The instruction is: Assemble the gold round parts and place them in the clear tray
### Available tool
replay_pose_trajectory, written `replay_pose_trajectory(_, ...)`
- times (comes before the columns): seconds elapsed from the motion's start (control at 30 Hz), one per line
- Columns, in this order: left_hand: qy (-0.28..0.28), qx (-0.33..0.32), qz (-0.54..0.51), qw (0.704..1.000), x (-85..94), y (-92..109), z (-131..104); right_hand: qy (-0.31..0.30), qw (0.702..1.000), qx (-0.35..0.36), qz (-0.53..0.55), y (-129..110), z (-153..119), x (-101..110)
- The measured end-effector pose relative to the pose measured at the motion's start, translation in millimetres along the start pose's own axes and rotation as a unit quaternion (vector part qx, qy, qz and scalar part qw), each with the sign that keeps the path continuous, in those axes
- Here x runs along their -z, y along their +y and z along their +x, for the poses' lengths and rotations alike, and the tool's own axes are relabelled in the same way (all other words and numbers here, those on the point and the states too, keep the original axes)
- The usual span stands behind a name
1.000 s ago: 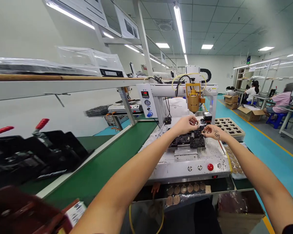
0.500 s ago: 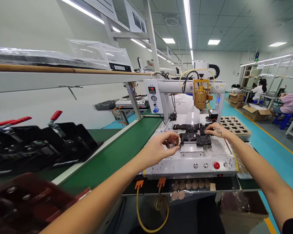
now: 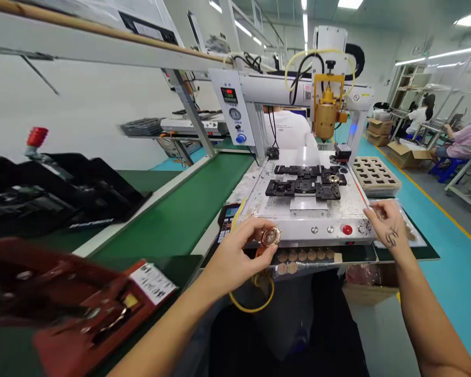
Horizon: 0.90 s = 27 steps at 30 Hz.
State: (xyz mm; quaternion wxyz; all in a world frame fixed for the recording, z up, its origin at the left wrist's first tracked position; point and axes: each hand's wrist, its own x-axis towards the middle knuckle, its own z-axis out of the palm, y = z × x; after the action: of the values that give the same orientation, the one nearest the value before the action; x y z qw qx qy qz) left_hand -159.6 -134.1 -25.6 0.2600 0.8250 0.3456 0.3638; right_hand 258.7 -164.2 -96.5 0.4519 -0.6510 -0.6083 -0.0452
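Observation:
Between the thumb and fingers of my left hand (image 3: 241, 251) is a round gold watch case (image 3: 270, 236), held in front of the machine's front edge. My right hand (image 3: 387, 225) is at the machine's right front corner, over a clear bag (image 3: 412, 233); its fingers are bent, and whether they hold anything is too small to tell. Black fixtures (image 3: 306, 186) lie on the white machine bed (image 3: 259, 201). A small gold ring-shaped part (image 3: 333, 179) rests in the right-hand fixture, below the brass-coloured dispensing head (image 3: 325, 118).
A green conveyor belt (image 3: 192, 204) runs at the left. Beside it are black clamp fixtures (image 3: 86, 188) and a red press (image 3: 98, 314). A slotted tray (image 3: 377, 175) stands at the right. Round discs (image 3: 302, 255) lie under the machine's front. Seated people are farther back.
My right hand has left the fixtures and moved right and toward me, to the bag. My left hand has drawn back with the watch case. The view has tilted down.

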Motion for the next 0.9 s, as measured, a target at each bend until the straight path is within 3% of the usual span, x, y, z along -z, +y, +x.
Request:
replay_pose_trajectory(0.13, -0.083, 0.012, -0.060, 0.995, -25.6, -20.8, -26.9, 0.083, 0.996, -0.006, -0.034, 2.4, -60.7, -1.2)
replay_pose_trajectory(0.23, -0.176, 0.036, -0.104, 0.978, -57.7, -42.3, -40.7, 0.118, 0.992, 0.046, -0.005, -31.2, -88.6, -26.6)
replay_pose_trajectory(0.3, -0.212, 0.053, -0.114, 0.969, -74.5, -60.2, -49.0, 0.025, 0.991, 0.112, 0.066, -63.4, -107.0, -50.6)
replay_pose_trajectory(0.37, -0.211, 0.065, -0.116, 0.968, -83.3, -78.1, -56.6, -0.089, 0.978, 0.157, 0.106, -91.5, -124.3, -77.7)
replay_pose_trajectory(0.47, -0.203, 0.073, -0.107, 0.971, -85.5, -98.6, -65.6, -0.167, 0.963, 0.180, 0.111, -111.5, -140.0, -116.4)
replay_pose_trajectory(0.63, -0.240, 0.057, -0.082, 0.966, -89.1, -108.3, -72.2, -0.197, 0.956, 0.208, 0.061, -100.0, -143.9, -151.2)
replay_pose_trajectory(0.9, -0.258, 0.084, -0.095, 0.958, -86.7, -106.5, -67.5, -0.192, 0.938, 0.272, 0.098, -74.5, -170.9, -163.1)
